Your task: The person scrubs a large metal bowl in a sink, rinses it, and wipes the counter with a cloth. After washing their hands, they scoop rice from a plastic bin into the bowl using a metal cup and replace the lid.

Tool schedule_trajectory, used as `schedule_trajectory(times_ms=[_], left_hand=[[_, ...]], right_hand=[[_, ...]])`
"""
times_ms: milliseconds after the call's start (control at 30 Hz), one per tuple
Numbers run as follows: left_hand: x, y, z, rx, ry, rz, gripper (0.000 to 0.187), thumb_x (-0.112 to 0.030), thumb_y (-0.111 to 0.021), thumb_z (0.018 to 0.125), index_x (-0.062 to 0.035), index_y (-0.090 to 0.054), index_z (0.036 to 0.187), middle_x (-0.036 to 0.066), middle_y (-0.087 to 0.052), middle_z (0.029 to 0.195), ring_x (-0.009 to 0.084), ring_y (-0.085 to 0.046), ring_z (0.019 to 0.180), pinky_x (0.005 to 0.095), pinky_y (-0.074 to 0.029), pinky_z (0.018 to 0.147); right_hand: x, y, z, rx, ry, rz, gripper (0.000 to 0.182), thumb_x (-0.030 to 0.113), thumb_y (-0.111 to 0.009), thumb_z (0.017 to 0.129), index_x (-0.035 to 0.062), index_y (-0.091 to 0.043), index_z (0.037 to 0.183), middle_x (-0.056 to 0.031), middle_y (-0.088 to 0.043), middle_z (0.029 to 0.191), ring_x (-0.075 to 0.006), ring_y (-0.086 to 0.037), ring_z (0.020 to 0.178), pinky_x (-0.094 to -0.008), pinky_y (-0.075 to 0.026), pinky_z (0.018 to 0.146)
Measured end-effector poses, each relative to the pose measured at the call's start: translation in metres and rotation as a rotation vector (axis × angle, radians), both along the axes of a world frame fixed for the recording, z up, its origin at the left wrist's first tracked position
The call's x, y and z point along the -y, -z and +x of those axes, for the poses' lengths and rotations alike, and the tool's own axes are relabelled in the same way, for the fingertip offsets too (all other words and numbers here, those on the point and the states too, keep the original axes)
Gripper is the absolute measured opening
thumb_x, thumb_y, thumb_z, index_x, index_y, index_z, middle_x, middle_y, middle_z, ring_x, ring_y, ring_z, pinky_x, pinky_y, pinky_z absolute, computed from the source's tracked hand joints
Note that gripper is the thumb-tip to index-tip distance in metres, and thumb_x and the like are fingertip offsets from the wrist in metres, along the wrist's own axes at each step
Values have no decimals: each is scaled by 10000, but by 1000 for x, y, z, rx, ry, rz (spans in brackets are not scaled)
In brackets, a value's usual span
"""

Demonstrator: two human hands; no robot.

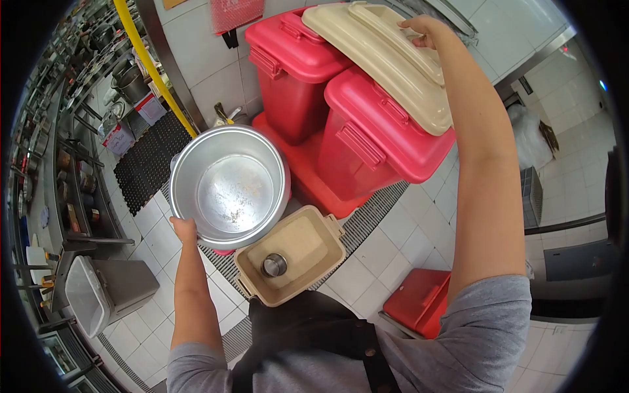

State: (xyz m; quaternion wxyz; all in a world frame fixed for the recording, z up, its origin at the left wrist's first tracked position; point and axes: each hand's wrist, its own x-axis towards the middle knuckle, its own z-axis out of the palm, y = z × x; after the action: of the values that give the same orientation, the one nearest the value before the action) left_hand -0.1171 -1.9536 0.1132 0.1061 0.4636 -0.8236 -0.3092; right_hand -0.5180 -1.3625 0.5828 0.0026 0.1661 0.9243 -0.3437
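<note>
my left hand [184, 228] grips the near rim of the big metal pot [229, 185], fingers curled over the edge, and i hold it tilted so its bare inside faces up at me; a few specks cling to the bottom, otherwise it looks empty. i keep it up in the air and just above the open beige bin [290, 253], off to its left corner, so the bin's mouth is not covered

the beige bin is my landmark. it stands on the tiled floor right in front of my apron, lid off, filled with a pale grain, and a small steel cup [274, 264] sits sunk in that grain near the side closest to me

my right hand [422, 31] is stretched far beyond the bin, resting on the beige lid [383, 56], which lies slanted across the tops of two red bins [367, 137] stacked against the tiled wall behind it. the fingers are closed on the lid's far edge, steadying it so it does not slide off the sloping red lids

to the right of the beige bin, a smaller red container [419, 301] sits on the floor. to its left, well apart, a grey lidded bin [108, 288] stands by the shelving, and a black rubber mat [147, 160] lies further back
</note>
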Motion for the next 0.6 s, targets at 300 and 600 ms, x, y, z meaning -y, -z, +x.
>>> schedule_trajectory(times_ms=[300,600], left_hand=[[19,37,1,-154,13,31,593,-36,-646,653,78,-383,1173,284,-629,956,416,-648,902,432,-509,849],[25,24,-4,-6,56,-18,560,-95,-710,626,122,-436,1063,291,-600,1021,399,-649,908,421,-514,842]], right_hand=[[59,-10,165,-729,-187,391,673,327,-691,822,-60,-471,1327,-298,-566,1244,-386,-560,1158,-405,-442,985],[147,421,451,275,-522,-156,365,231,-689,824,-11,-614,1086,-186,-635,950,-326,-632,868,-403,-509,759]])
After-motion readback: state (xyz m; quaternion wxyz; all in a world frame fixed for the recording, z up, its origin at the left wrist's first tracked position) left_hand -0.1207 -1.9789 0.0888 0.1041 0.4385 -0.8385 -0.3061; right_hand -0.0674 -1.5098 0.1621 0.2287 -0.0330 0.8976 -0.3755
